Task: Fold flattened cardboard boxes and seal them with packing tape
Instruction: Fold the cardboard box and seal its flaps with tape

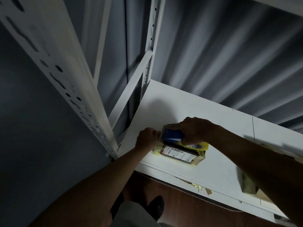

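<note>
Head view is showing the cardboard box [178,153] half-hidden under the right hand [195,130] gripping the tape dispenser [173,136], while the left hand [147,139] is pinching its end.

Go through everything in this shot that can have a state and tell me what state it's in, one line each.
Box: closed, wrapped in yellowish tape, lying on the white shelf, label facing up.
Tape dispenser: on top of the box, held there.
Right hand: grips the tape dispenser.
Left hand: fingers curled at the box's left end, steadying it.
</note>
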